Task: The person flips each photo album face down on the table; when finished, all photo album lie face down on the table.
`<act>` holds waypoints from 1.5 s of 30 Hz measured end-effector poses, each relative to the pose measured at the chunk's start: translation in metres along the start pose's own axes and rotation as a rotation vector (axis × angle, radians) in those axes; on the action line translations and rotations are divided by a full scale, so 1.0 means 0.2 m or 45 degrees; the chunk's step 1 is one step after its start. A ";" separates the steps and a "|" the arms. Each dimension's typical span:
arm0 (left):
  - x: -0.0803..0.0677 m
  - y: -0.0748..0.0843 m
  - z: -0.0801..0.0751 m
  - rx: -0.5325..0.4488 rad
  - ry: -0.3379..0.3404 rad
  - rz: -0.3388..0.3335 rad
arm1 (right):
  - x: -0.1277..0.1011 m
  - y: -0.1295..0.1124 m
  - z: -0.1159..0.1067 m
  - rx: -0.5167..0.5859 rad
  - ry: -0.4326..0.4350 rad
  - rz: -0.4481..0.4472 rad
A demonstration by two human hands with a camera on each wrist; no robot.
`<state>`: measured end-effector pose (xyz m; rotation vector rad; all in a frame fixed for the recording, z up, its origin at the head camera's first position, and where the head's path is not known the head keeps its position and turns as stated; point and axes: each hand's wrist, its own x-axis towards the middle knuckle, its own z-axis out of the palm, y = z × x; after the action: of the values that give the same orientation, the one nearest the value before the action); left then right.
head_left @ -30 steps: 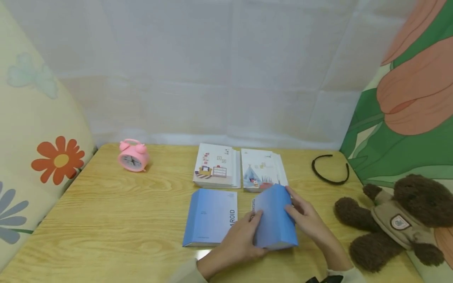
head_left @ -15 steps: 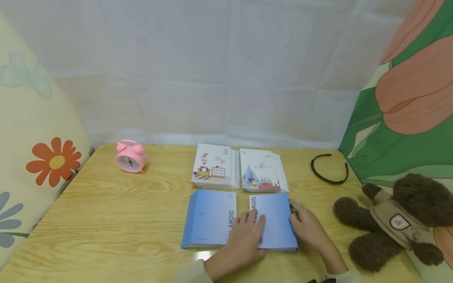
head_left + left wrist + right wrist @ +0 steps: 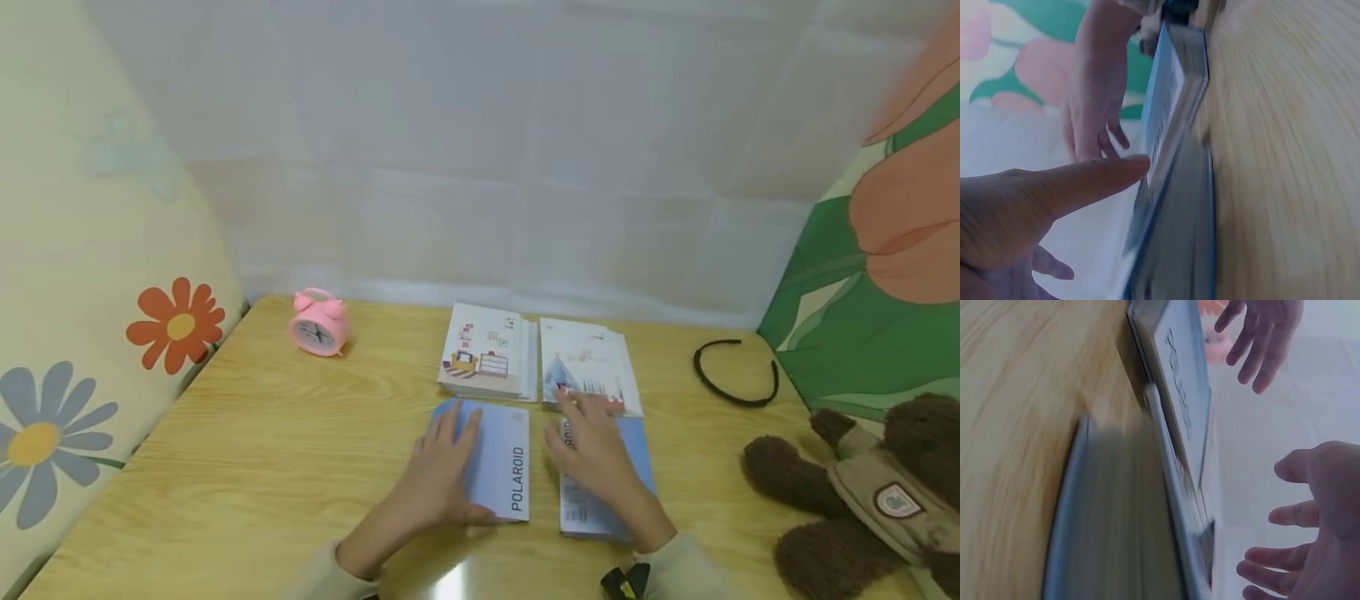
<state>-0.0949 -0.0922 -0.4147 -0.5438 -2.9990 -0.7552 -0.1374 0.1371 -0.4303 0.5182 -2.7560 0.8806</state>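
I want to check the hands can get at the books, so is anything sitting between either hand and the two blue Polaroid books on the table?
Nothing visible. The left hand lies over the left blue book, and the right hand lies over the right blue book, fingers straight. The two white illustrated booklets lie just beyond the fingertips.

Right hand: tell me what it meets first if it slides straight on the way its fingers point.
Probably the tent card stack: the right hand lies on the blue box, fingertips already at its near edge.
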 end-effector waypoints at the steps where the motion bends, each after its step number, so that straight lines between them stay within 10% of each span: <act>1: -0.01 -0.03 -0.01 -0.030 0.004 -0.036 | 0.01 -0.02 0.02 -0.005 -0.037 -0.002; 8: -0.05 -0.16 0.01 -0.162 -0.107 -0.211 | 0.05 -0.06 0.12 -0.009 -0.242 0.032; 19: -0.09 -0.18 0.05 -0.165 -0.100 -0.146 | 0.06 -0.10 0.19 0.107 -0.304 0.076; 26: -0.10 -0.18 0.03 -0.372 -0.108 -0.090 | 0.06 -0.13 0.21 0.169 -0.298 0.079; 32: -0.11 -0.10 -0.07 -0.482 -0.076 0.006 | 0.07 -0.16 0.19 0.210 -0.320 0.088; 45: -0.08 0.10 -0.18 -0.272 -0.099 0.138 | 0.05 -0.21 0.07 0.499 -0.337 0.092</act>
<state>-0.0755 -0.0969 -0.3749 -0.7515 -2.9460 -1.0768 -0.1324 0.0947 -0.4165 0.6434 -2.8529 1.4828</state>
